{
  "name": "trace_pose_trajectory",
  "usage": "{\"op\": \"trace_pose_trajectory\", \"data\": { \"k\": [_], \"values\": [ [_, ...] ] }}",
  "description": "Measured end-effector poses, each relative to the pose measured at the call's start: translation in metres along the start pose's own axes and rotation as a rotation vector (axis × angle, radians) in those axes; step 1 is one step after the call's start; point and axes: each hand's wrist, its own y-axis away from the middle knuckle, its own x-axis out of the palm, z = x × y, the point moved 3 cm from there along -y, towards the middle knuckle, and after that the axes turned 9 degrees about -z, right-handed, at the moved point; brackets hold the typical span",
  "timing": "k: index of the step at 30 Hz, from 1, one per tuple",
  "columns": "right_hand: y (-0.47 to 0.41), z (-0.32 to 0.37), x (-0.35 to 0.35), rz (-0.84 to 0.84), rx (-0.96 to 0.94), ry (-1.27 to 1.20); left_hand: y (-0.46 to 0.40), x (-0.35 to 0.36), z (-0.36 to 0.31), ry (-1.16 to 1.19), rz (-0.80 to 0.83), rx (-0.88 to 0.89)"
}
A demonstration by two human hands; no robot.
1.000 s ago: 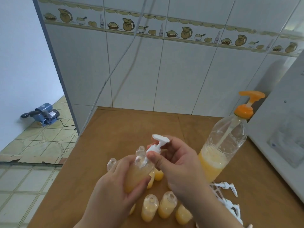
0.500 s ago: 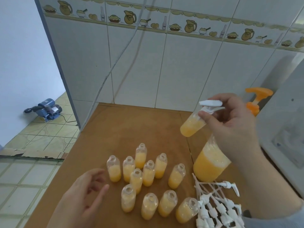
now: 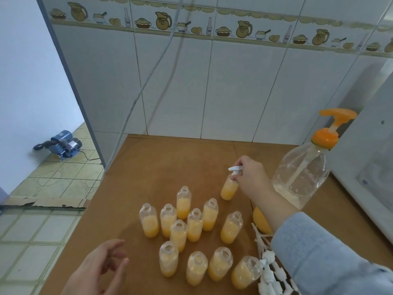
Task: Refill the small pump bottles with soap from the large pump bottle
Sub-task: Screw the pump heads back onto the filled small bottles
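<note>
Several small clear bottles (image 3: 194,225) with orange soap stand uncapped in a cluster on the brown table (image 3: 153,167). My right hand (image 3: 252,177) holds the white pump top of one capped small bottle (image 3: 229,188), which tilts slightly, its base at the table behind the cluster. The large pump bottle (image 3: 299,179) with an orange pump stands to the right, partly hidden by my forearm, with orange soap low in it. My left hand (image 3: 100,271) hovers open at the near left, holding nothing.
A pile of loose white pump tops (image 3: 270,271) lies at the near right. A white appliance (image 3: 370,167) borders the table's right side. Tiled wall stands behind. The table's left edge drops to a tiled floor with a blue pump (image 3: 61,144).
My right hand screwed the pump on, lifted the capped bottle up and right, and now lowers it to the table behind the cluster. My left hand let go and dropped to the near left.
</note>
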Motion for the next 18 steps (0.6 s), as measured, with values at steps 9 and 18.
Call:
{"op": "trace_pose_trajectory", "data": {
  "k": [9,18],
  "values": [
    [-0.002,-0.006,0.0,0.038,-0.018,0.07,-0.004,0.004,-0.001,-0.049,0.032,0.037],
    [0.107,-0.019,-0.104,0.018,-0.162,-0.234,-0.014,0.011,0.01,-0.112,0.208,-0.006]
  ]
}}
